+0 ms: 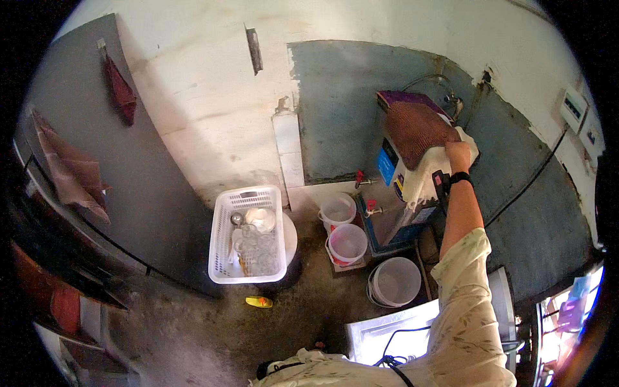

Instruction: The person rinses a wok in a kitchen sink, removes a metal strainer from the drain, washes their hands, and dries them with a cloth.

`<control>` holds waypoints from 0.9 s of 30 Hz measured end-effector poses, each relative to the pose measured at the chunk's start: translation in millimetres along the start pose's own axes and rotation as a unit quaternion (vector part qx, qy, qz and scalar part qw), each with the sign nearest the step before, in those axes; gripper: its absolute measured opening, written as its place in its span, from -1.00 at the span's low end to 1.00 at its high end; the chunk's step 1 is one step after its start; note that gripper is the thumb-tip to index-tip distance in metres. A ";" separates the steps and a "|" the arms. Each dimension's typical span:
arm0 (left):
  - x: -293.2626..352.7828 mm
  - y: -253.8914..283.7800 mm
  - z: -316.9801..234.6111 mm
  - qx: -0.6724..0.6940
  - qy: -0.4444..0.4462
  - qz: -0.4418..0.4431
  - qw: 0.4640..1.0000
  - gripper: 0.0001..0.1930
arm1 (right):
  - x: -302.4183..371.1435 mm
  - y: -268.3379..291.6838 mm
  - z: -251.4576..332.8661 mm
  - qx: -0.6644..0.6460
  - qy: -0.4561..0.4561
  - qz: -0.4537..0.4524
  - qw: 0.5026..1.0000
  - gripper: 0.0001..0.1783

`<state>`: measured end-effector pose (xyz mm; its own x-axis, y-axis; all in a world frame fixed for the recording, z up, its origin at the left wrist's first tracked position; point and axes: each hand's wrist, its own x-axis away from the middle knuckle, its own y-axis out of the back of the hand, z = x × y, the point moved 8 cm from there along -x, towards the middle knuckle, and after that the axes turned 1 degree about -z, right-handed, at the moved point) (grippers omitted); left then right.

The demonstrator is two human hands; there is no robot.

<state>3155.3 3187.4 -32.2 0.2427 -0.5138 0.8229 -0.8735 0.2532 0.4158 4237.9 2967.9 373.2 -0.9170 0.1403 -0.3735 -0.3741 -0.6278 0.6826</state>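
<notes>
My right hand (pixel 458 157) reaches up to the top of a boxy water dispenser (pixel 412 222) against the blue-grey wall. Its fingers look closed on a cream cloth (pixel 422 177) that drapes over the dispenser's front and side. Beside the hand, a brown textured cloth (pixel 418 132) is spread over the top, partly covering a purple item (pixel 403 98). A dark strap circles my right wrist. Two red-handled taps, one of them a tap (pixel 372 208) on the dispenser's front, show below the cloths. My left hand is out of sight.
Two small white buckets, including a pink-tinted bucket (pixel 347 244), stand below the taps. A larger white bucket (pixel 396 282) is nearer me. Leftward, a white basket (pixel 280 258) holds glasses and a ladle. A yellow object (pixel 258 302) lies on the floor. A black cable (pixel 532 177) hangs at right.
</notes>
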 end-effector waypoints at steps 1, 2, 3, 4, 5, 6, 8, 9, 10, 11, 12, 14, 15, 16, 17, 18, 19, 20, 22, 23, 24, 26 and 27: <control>-0.4 -2.7 2.2 0.002 -0.001 0.002 1.000 -0.67 | -4.3 2.9 1.4 0.013 -0.008 0.004 1.000 -0.55; -0.8 -4.5 4.4 0.006 0.001 0.003 1.000 -0.67 | -8.0 4.8 3.4 0.026 -0.017 0.009 0.999 -0.55; -1.3 -5.6 6.2 0.009 0.000 0.005 1.000 -0.68 | -10.9 4.8 6.4 0.038 -0.025 0.013 0.999 -0.55; -0.6 -4.5 11.1 0.013 0.004 0.002 1.000 -0.69 | -11.5 6.2 12.1 0.040 -0.017 0.000 0.999 -0.57; 0.0 -3.7 15.3 0.015 0.005 0.001 1.000 -0.70 | -12.4 7.6 18.1 0.042 -0.010 -0.013 0.999 -0.58; 0.2 -3.6 19.2 0.019 0.007 -0.002 1.000 -0.71 | -12.8 8.7 23.5 0.044 -0.003 -0.026 0.999 -0.60; 2.4 0.0 30.6 0.025 0.013 -0.007 1.000 -0.72 | -11.3 3.8 23.9 0.062 0.001 -0.026 0.998 -0.62; 2.0 1.3 33.5 0.026 0.013 -0.009 1.000 -0.73 | -11.0 1.9 22.4 0.071 0.003 -0.026 0.997 -0.63; -0.3 -1.3 37.2 0.031 0.015 -0.006 0.999 -0.74 | -25.1 4.4 13.4 0.093 0.036 -0.054 0.994 -0.64; -1.1 -4.0 43.1 0.036 0.017 -0.001 0.999 -0.74 | -42.1 4.4 -1.5 0.114 0.069 -0.081 0.988 -0.64; -1.9 -3.4 49.0 0.043 0.018 0.000 0.999 -0.75 | -47.9 1.0 -3.7 0.131 0.105 -0.104 0.980 -0.64; 28.7 55.3 106.1 0.087 0.028 -0.055 0.994 -0.76 | 35.4 -4.9 74.2 0.196 0.187 -0.067 0.960 -0.65; 28.4 50.6 113.6 0.083 0.034 -0.048 0.995 -0.77 | 9.6 -3.0 51.8 0.220 0.202 -0.102 0.949 -0.67; 32.3 55.6 129.7 0.083 0.037 -0.047 0.995 -0.78 | -17.5 -19.3 29.5 0.233 0.225 -0.124 0.938 -0.68; 50.4 78.4 159.6 0.090 0.041 -0.066 0.993 -0.78 | 1.3 -48.4 40.4 0.270 0.371 -0.071 0.886 -0.80; 58.3 87.2 179.7 0.093 0.038 -0.063 0.993 -0.79 | -21.6 -73.3 17.2 0.333 0.416 -0.064 0.844 -0.82; 56.7 89.6 194.0 0.094 0.031 -0.047 0.994 -0.80 | -48.0 -89.8 -9.1 0.397 0.461 -0.065 0.791 -0.78; 47.4 78.8 202.1 0.107 0.022 -0.019 0.994 -0.80 | -86.6 -68.8 -28.0 0.357 0.469 -0.160 0.791 -0.77; 39.3 65.4 222.4 0.105 0.025 -0.009 0.994 -0.81 | -122.3 -43.7 -23.3 0.307 0.512 -0.256 0.761 -0.74; 40.7 68.1 230.5 0.062 0.060 -0.045 0.995 -0.76 | -120.3 -51.0 -5.9 0.305 0.542 -0.254 0.741 -0.75; 39.8 69.6 236.4 0.014 0.091 -0.071 0.993 -0.70 | -118.6 -53.9 15.9 0.304 0.573 -0.256 0.717 -0.76; 78.2 92.8 241.7 -0.004 0.115 -0.103 0.988 -0.68 | -101.0 -94.5 15.7 0.181 0.395 -0.130 0.891 -0.83; 89.6 94.7 241.9 -0.013 0.121 -0.106 0.987 -0.67 | -93.2 -101.3 11.9 0.126 0.289 -0.070 0.946 -0.76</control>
<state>2992.2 2967.1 -12.7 0.5150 -0.3481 0.7833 -0.7821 0.1832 0.5956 4359.6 3027.6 346.3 -0.6533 -0.2798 -0.7035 -0.5745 -0.4219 0.7014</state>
